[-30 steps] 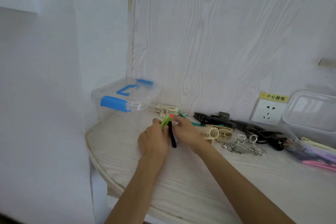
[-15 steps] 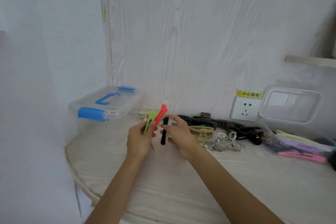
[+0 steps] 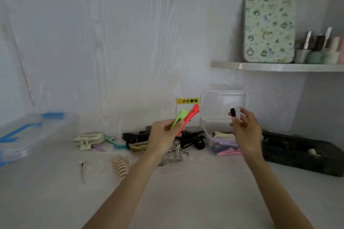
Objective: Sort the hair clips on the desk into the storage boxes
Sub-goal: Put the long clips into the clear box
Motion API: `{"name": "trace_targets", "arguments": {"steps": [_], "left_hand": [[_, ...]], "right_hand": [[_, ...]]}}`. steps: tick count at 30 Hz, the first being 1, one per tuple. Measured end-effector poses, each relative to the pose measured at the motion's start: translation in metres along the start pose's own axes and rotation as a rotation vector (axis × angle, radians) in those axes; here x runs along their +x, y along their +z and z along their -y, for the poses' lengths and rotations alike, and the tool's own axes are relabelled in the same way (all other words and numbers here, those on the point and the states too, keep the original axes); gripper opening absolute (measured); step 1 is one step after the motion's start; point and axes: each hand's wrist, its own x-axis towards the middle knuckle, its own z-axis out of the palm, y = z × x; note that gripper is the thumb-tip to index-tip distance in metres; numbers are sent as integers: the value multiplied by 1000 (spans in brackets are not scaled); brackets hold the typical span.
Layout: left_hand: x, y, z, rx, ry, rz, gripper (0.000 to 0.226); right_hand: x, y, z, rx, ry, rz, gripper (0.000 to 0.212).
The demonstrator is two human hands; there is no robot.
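My left hand grips a green clip and a red clip, held up above the desk. My right hand pinches a black clip upright, just above the open clear storage box, which holds pink, purple and cream clips. Its lid leans on the wall behind. More clips lie along the wall: a cream claw clip, teal clips, black clips, silver clips. A beige spiral clip lies nearer me.
A closed clear box with blue latches stands at the left. A black case lies at the right by the wall. A wall socket with a yellow label sits behind my left hand. A shelf above carries a patterned board and bottles.
My view has swung right. My hands have separated: the right hand carried the black clip rightward over the open box, while the left keeps the green and red clips raised.
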Motion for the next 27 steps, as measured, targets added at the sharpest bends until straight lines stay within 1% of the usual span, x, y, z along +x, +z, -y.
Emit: {"name": "trace_targets", "arguments": {"steps": [1, 2, 4, 6, 8, 10, 13, 15, 17, 19, 20, 22, 24, 27], "left_hand": [[5, 11, 1, 19, 13, 23, 10], [10, 24, 3, 36, 17, 41, 10], [21, 40, 8, 87, 21, 65, 16], [33, 57, 12, 147, 47, 79, 21], [42, 70, 13, 203, 97, 90, 22], [50, 82, 12, 309, 156, 130, 23], [61, 101, 5, 438, 237, 252, 15], [68, 116, 4, 530, 261, 332, 19], [72, 129, 5, 555, 175, 468, 36], [73, 136, 4, 512, 61, 624, 52], [73, 135, 3, 483, 38, 666, 55], [73, 126, 0, 402, 58, 672, 54], [67, 109, -5, 339, 95, 611, 49], [44, 74, -8, 371, 144, 494, 42]], "right_hand": [[9, -11, -10, -82, -53, -36, 30], [16, -21, -20, -170, -98, -33, 30], [24, -28, -35, -331, -173, 53, 33], [28, -29, -46, -535, -227, 165, 41], [27, -27, -50, -721, -234, 204, 49], [26, -28, -54, -702, -236, 145, 53], [27, -32, -56, -481, -251, -4, 49], [26, -33, -54, -423, -214, -90, 46], [23, -33, -51, -411, -174, -113, 46], [20, -32, -51, -429, -155, -107, 48], [20, -32, -51, -444, -148, -103, 49], [19, -31, -50, -473, -155, -104, 48], [17, -29, -47, -523, -181, -114, 47], [15, -31, -46, -545, -248, -77, 45]]}}
